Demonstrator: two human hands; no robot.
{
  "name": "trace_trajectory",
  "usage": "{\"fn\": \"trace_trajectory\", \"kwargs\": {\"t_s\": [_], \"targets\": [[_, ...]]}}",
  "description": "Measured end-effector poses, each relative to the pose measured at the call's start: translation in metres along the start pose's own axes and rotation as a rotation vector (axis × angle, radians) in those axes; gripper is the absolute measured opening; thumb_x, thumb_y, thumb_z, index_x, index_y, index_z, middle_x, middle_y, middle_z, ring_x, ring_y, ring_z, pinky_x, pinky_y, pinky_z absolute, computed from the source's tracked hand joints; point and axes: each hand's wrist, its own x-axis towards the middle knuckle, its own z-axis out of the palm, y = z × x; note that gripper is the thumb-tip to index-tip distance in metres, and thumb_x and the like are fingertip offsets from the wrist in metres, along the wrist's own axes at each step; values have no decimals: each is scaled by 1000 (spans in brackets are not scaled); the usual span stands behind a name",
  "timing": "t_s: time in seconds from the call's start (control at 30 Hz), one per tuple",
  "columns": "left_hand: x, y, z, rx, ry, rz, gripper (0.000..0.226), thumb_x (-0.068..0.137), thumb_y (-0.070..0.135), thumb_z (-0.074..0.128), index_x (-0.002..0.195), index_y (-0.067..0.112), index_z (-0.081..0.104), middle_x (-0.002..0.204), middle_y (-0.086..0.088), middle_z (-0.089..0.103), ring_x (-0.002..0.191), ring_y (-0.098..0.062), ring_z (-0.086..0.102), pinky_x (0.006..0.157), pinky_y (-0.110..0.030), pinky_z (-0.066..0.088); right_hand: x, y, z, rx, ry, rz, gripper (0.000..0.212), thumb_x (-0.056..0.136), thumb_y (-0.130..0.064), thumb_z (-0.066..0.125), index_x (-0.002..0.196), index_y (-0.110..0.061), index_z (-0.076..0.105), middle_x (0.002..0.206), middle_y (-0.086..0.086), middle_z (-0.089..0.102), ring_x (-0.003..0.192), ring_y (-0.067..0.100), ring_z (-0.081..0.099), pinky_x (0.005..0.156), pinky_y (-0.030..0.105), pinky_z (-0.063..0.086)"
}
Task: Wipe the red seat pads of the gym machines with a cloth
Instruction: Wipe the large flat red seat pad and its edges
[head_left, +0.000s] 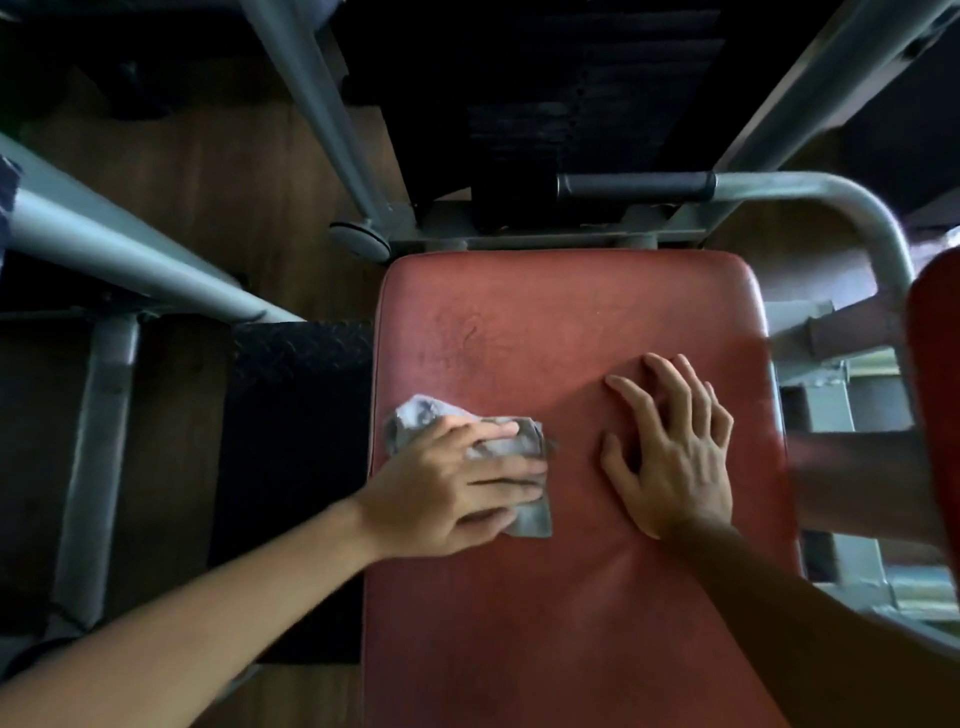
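Note:
A worn red seat pad (545, 322) fills the middle of the view, running from the machine frame down to the bottom edge. My left hand (457, 488) presses a crumpled grey cloth (415, 415) flat against the pad's left side, fingers pointing right. My right hand (670, 447) rests palm down on the pad's right half, fingers spread, holding nothing. The two hands lie side by side with a small gap between them.
Grey steel frame tubes (119, 249) run along the left and behind the seat. A curved bar with a black grip (634, 188) bends around the pad's top right. A second red pad (935, 395) shows at the right edge. A black tread plate (296, 395) lies left of the seat.

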Motion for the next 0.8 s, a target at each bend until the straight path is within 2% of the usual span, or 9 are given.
{"fn": "trace_trajectory", "kwargs": {"t_s": [0.1, 0.27, 0.33, 0.4, 0.53, 0.6, 0.7, 0.77, 0.8], "targets": [[16, -38, -6, 38, -1, 77, 22, 97, 33, 66, 116, 31, 77, 137, 12, 64, 130, -25, 58, 103, -48, 46, 1, 0, 1, -2, -4, 3, 55, 87, -44, 53, 140, -29, 52, 155, 6, 35, 151, 30, 22, 122, 52, 17], [59, -80, -13, 179, 269, -446, 25, 91, 27, 68, 114, 24, 78, 126, 6, 71, 116, -31, 63, 96, -54, 50, -1, 0, 0, -15, -15, 6, 56, 87, -46, 52, 141, -29, 51, 155, 6, 34, 151, 30, 21, 122, 51, 17], [42, -48, -4, 156, 247, -413, 27, 90, 27, 68, 115, 23, 77, 127, 7, 70, 115, -30, 63, 95, -52, 50, 0, 0, 0, -1, -15, 6, 56, 87, -47, 51, 141, -29, 50, 155, 6, 34, 152, 29, 21, 122, 51, 17], [11, -14, -1, 101, 179, -255, 24, 92, 29, 70, 114, 25, 78, 129, 10, 69, 114, -26, 64, 96, -48, 50, 0, 0, 0, 4, -23, 4, 57, 87, -46, 52, 141, -30, 50, 156, 6, 34, 152, 29, 20, 121, 51, 17], [4, -35, -12, 66, 132, -110, 21, 91, 26, 75, 111, 26, 80, 124, 11, 71, 108, -25, 68, 95, -45, 55, -1, 0, 0, 7, -18, 5, 56, 87, -45, 53, 141, -29, 50, 156, 6, 34, 152, 30, 20, 121, 50, 16], [25, -56, -14, 140, 216, -246, 22, 89, 25, 74, 111, 25, 79, 122, 8, 73, 106, -27, 68, 93, -44, 56, 0, 0, 0, 2, -18, 7, 56, 88, -45, 52, 141, -29, 50, 156, 6, 34, 152, 30, 20, 121, 50, 16], [59, -71, -13, 184, 368, -597, 22, 89, 27, 70, 107, 21, 80, 116, 5, 75, 104, -27, 67, 94, -38, 54, 0, 0, 0, -5, -19, 11, 55, 89, -45, 51, 141, -29, 50, 156, 6, 34, 152, 30, 21, 121, 51, 18], [64, -55, -4, 159, 400, -653, 19, 88, 26, 70, 103, 20, 81, 113, 5, 76, 103, -26, 65, 93, -39, 53, -1, 0, 1, -5, -20, 7, 55, 88, -45, 52, 141, -29, 50, 156, 6, 33, 151, 30, 21, 121, 52, 19], [60, -38, 1, 139, 389, -591, 16, 88, 26, 71, 101, 22, 81, 111, 6, 76, 101, -25, 65, 90, -39, 53, -1, 0, 1, -2, -16, 8, 56, 88, -45, 52, 141, -29, 50, 156, 6, 33, 151, 30, 21, 120, 53, 19]]}}
